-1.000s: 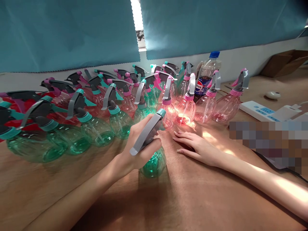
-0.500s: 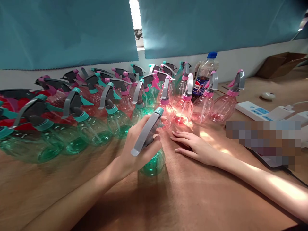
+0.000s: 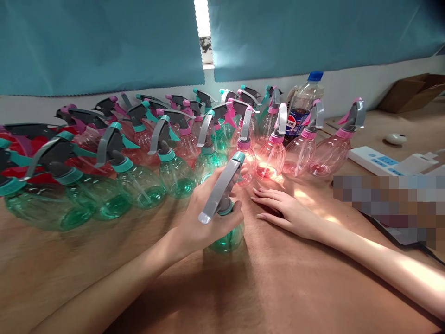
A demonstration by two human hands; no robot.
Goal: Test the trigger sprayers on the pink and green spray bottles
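My left hand [image 3: 208,213] is wrapped round the neck of a green spray bottle [image 3: 227,239] with a grey and teal trigger head. That bottle stands upright on the wooden table [image 3: 278,287], and my palm hides part of its body. My right hand [image 3: 283,211] lies flat on the table to the right of it, fingers stretched out and holding nothing. Just beyond the hands is a row of spray bottles: several green ones, such as a green bottle [image 3: 177,178] on the left, and several pink ones, such as a pink bottle [image 3: 269,160] on the right.
Behind the front row stand more spray bottles, some red. A cola bottle [image 3: 302,109] with a blue cap is at the back. To the right are a white power strip [image 3: 370,157], a small white rounded object [image 3: 395,139] and a cardboard box [image 3: 406,95]. A blurred patch covers something at the right.
The view has shifted slightly, so the whole scene sits a little further right. My left hand stays round the green spray bottle, and my right hand still rests on the table.
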